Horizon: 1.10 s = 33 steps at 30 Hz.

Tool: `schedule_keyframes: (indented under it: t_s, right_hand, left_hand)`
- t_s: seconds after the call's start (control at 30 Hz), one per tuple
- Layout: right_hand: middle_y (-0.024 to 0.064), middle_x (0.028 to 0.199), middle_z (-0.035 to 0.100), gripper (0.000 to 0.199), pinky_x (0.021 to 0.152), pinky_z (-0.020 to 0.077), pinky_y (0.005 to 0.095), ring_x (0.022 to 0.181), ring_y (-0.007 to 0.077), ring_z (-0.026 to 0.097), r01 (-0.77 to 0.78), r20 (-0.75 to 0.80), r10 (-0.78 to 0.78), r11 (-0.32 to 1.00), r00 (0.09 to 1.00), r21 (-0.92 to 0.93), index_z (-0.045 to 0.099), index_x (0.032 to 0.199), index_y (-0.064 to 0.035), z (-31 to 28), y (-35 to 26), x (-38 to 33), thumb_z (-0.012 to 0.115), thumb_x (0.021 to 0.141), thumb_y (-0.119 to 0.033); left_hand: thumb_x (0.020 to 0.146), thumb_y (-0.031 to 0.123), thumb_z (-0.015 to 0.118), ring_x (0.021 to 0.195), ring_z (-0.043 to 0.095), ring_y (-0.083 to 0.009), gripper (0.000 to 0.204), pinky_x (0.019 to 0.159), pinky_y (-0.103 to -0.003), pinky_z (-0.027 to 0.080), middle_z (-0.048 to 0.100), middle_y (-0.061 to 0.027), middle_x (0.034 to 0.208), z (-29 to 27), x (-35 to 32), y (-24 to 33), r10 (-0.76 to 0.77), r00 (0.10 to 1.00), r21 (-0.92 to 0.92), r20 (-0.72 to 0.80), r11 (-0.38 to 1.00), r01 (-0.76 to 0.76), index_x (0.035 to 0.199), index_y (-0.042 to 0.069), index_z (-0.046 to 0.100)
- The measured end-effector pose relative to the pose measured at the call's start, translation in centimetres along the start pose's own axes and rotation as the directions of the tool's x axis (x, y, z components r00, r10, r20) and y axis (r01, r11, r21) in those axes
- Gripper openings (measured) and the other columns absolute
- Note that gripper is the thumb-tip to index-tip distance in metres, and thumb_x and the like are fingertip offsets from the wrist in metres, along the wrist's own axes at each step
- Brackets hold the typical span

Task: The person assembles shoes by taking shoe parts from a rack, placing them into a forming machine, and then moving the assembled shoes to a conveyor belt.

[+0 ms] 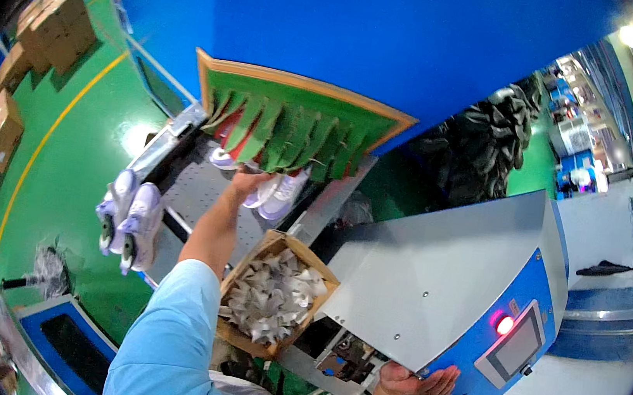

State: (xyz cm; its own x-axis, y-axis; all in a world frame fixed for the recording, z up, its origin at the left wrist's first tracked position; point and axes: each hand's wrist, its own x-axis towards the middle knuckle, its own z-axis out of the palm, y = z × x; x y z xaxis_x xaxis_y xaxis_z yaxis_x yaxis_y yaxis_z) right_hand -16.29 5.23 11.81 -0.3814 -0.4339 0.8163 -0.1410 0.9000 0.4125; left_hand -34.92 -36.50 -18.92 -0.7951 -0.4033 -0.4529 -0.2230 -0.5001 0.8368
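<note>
My left hand (250, 181) reaches out to the strip curtain's hanging edge, its fingers closed at the collar of a white and lavender shoe (282, 197); part of the grip is hidden. More of the white footwear shows under the green and red strips (284, 138). Down at the right, my right hand (418, 381) is held palm up, fingers stretched out, against the lower edge of a grey and blue machine (432, 281). Nothing shows in it. Another pair of white and lavender shoes (140, 224) sits at the left edge of the perforated conveyor bed (207, 194).
A box (328, 283) full of crumpled whitish pieces (272, 294) stands between my arms. The machine carries a small screen (516, 341) and a lit red button (505, 325). Brown cartons (59, 28) are stacked at the far left; dark shoe-like pieces (487, 143) are heaped beyond the blue housing (351, 30).
</note>
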Motion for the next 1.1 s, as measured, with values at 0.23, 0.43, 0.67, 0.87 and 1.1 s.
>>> schedule_keyframes:
  t_s: [0.23, 0.43, 0.67, 0.87, 1.1]
  right_hand:
    - [0.0222, 0.136, 0.046, 0.064, 0.106, 0.0302, 0.0555, 0.127, 0.0388, 0.043, -0.074, 0.011, 0.073, 0.996, 0.997, 0.056, 0.038, 0.140, -0.0031, 0.6, -1.1, -0.4, 0.032, 0.096, -0.050]
    - [0.0260, 0.143, 0.037, 0.065, 0.113, 0.0183, 0.0552, 0.137, 0.0395, 0.031, -0.510, 0.364, 0.385, 0.779, 0.848, 0.364, 0.035, 0.139, 0.0065, -5.2, -5.2, 3.6, 0.049, 0.095, -0.039]
    - [0.0196, 0.147, 0.026, 0.123, 0.111, 0.0284, 0.0443, 0.133, 0.0310, 0.033, -0.826, 0.833, 0.085, -0.108, 0.546, 0.553, -0.008, 0.151, -0.0001, -10.0, -13.1, 1.0, 0.082, 0.070, -0.019]
    - [0.0192, 0.138, 0.040, 0.108, 0.105, 0.0386, 0.0411, 0.123, 0.0294, 0.047, -0.709, 0.710, 0.072, -0.045, 0.700, 0.704, 0.012, 0.150, 0.0034, -11.5, -6.9, -1.6, 0.081, 0.069, -0.013]
    - [0.0176, 0.128, 0.056, 0.086, 0.098, 0.0470, 0.0381, 0.116, 0.0262, 0.057, -0.719, 0.942, -0.076, -0.668, 0.327, 0.195, 0.037, 0.144, -0.0023, -12.0, -1.4, -10.3, 0.075, 0.068, -0.014]
  left_hand:
    - [0.076, 0.006, 0.077, 0.094, 0.062, -0.0186, 0.048, 0.087, -0.034, 0.048, 0.065, -0.0054, 0.105, -5.8, -3.1, 4.0, 0.058, 0.996, 0.099, 0.074, 0.993, -0.066, 0.118, 0.004, 0.055]
    - [0.068, 0.021, 0.084, 0.095, 0.065, -0.0168, 0.067, 0.085, -0.037, 0.055, 0.067, -0.0064, 0.108, -9.0, -21.6, 8.8, -0.142, 0.919, -0.037, 0.369, 0.985, 0.167, 0.123, 0.001, 0.054]
    - [0.073, 0.036, 0.081, 0.112, 0.058, -0.0242, 0.081, 0.097, -0.037, 0.047, 0.058, -0.0110, 0.127, 1.3, -41.5, 5.5, -0.390, 0.640, -0.068, 0.662, 0.820, 0.569, 0.136, 0.001, 0.045]
    - [0.091, 0.035, 0.057, 0.090, 0.061, -0.0341, 0.039, 0.080, -0.046, 0.047, 0.062, -0.0203, 0.091, 5.1, -46.5, 4.8, 0.179, 0.931, 0.645, 0.318, 0.679, -0.351, 0.102, -0.003, 0.059]
    - [0.092, 0.020, 0.049, 0.059, 0.059, -0.0345, 0.032, 0.056, -0.045, 0.045, 0.057, -0.0184, 0.061, 5.3, -51.4, 1.6, 0.214, 0.834, 0.563, 0.509, 0.650, -0.510, 0.066, 0.002, 0.053]
